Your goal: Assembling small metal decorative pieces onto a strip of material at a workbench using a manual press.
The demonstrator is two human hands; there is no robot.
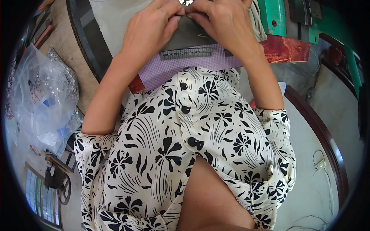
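Observation:
At the top edge, my left hand (152, 29) and my right hand (225, 27) face each other over dark grey-green cloth (189, 35). Thumb and fingers of both are pinched together, the tips almost meeting. Whatever lies in them is too small or hidden to make out. A small, very bright patch (186, 2) glares just beyond the fingertips. Nearer to me, a grey strip with a row of marks (186, 53) lies across a purple checked cloth (154, 73), below the hands.
Clear plastic bags (42, 100) are heaped at the left. A dark machine with a wheel (58, 179) stands at lower left. Green painted metal parts (273, 17) and a red patterned sheet (289, 49) are at upper right. Thin cable (322, 167) trails over the floor at right.

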